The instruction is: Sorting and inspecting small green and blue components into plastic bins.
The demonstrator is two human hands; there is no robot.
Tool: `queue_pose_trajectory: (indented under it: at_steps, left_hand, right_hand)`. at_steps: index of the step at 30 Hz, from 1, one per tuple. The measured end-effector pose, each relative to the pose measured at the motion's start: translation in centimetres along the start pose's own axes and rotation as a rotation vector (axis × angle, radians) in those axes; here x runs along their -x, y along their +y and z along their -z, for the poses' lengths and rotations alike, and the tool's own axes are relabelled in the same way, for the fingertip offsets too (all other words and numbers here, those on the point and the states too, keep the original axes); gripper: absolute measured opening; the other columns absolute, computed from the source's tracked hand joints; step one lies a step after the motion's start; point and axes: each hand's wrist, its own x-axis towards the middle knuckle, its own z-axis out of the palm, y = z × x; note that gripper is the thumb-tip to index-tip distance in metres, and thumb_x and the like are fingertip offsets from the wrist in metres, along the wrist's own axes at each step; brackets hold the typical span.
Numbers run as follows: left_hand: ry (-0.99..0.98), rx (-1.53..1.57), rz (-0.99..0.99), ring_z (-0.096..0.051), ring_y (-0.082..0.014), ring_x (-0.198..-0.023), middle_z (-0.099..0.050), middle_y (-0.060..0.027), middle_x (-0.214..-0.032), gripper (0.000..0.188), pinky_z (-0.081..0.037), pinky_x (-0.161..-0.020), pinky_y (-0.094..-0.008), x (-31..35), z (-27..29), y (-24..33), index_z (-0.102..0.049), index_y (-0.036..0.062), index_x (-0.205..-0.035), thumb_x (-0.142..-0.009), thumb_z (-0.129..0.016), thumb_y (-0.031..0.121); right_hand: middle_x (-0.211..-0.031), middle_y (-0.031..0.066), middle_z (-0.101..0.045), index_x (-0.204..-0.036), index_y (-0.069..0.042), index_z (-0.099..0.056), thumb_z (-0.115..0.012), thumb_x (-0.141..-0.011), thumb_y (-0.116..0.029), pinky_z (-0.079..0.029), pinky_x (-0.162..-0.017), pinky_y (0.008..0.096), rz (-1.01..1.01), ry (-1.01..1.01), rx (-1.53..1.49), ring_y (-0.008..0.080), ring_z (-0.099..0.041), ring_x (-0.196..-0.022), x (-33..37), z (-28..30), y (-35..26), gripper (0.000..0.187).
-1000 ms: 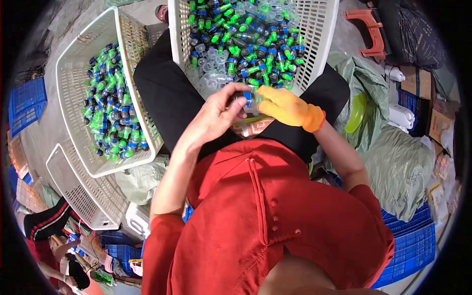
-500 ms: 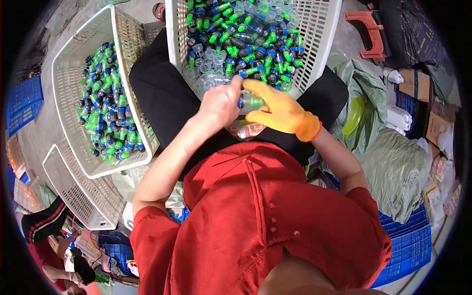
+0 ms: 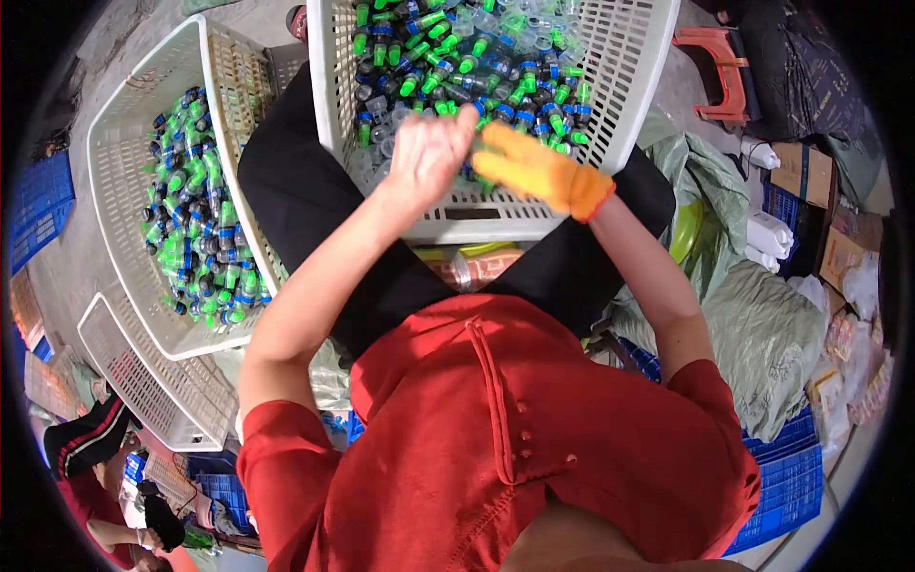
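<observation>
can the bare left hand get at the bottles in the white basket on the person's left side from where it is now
Probably yes. The left hand is over the front basket, and the side basket of bottles lies open-topped beside the left arm, with nothing covering it.

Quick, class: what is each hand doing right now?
Left hand: bare, fingers curled over the small bottles; any hold cannot be told.
Right hand: orange-gloved, reaching into the white basket; grip unclear.
</observation>
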Motion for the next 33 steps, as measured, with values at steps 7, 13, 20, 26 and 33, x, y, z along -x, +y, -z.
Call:
queue_pose_trajectory:
  at_steps: [7, 13, 20, 26, 33]
  left_hand:
    - [-0.162, -0.587, 0.302, -0.057, -0.0253, -0.057, -0.063, -0.0082, -0.069, 0.014, -0.045, -0.049, -0.0355, -6.3, -7.8, -8.7, -0.051, 0.0064, -0.093, -0.080, -0.056, 0.007]
    - [-0.237, -0.430, 0.481, -0.058, -0.0302, -0.064, -0.063, -0.0145, -0.073, 0.011, -0.050, -0.057, -0.0423, -5.4, -10.1, -9.0, -0.055, 0.0097, -0.090, -0.081, -0.055, 0.017]
    - [-0.175, -0.742, 0.589, -0.063, -0.0344, -0.068, -0.065, -0.0170, -0.074, 0.017, -0.053, -0.061, -0.0443, 0.0, -12.1, -10.9, -0.061, 0.0090, -0.089, -0.076, -0.060, 0.020]
    - [-0.211, -0.050, 0.613, -0.064, -0.0383, -0.073, -0.067, -0.0200, -0.080, 0.028, -0.053, -0.065, -0.0452, -2.4, -6.8, -10.0, -0.064, 0.0058, -0.100, -0.077, -0.059, 0.021]
    - [-0.218, -0.160, 0.810, -0.064, -0.0388, -0.072, -0.067, -0.0216, -0.088, 0.031, -0.052, -0.068, -0.0442, -2.9, -11.4, -10.9, -0.063, 0.0019, -0.105, -0.080, -0.060, 0.020]
  right_hand:
    - [-0.109, 0.0073, -0.059, -0.128, -0.008, -0.049, -0.059, -0.085, -0.022, -0.048, -0.077, 0.0280, 0.435, 0.796, 0.786, 0.0154, -0.057, -0.084, -14.5, 10.8, 2.9, 0.047]
    - [-0.100, 0.0081, -0.059, -0.116, -0.012, -0.056, -0.058, -0.076, -0.022, -0.048, -0.078, 0.0363, 0.539, 0.904, 1.068, 0.0315, -0.057, -0.086, -21.1, 13.8, 6.8, 0.042]
    - [-0.102, 0.0125, -0.058, -0.123, -0.004, -0.053, -0.063, -0.084, -0.007, -0.047, -0.077, 0.0255, 0.369, 0.716, -0.403, 0.0173, -0.056, -0.086, -9.6, 9.7, 3.8, 0.040]
    - [-0.092, 0.0024, -0.058, -0.109, -0.004, -0.057, -0.064, -0.084, -0.002, -0.045, -0.073, 0.0216, 0.254, 0.591, -0.371, 0.0108, -0.054, -0.081, -0.9, 2.3, 5.2, 0.026]
    - [-0.108, 0.0098, -0.058, -0.124, -0.004, -0.050, -0.061, -0.085, -0.001, -0.046, -0.084, 0.0247, 0.245, 0.471, -0.445, 0.0165, -0.057, -0.093, 0.6, -3.3, 8.7, 0.041]
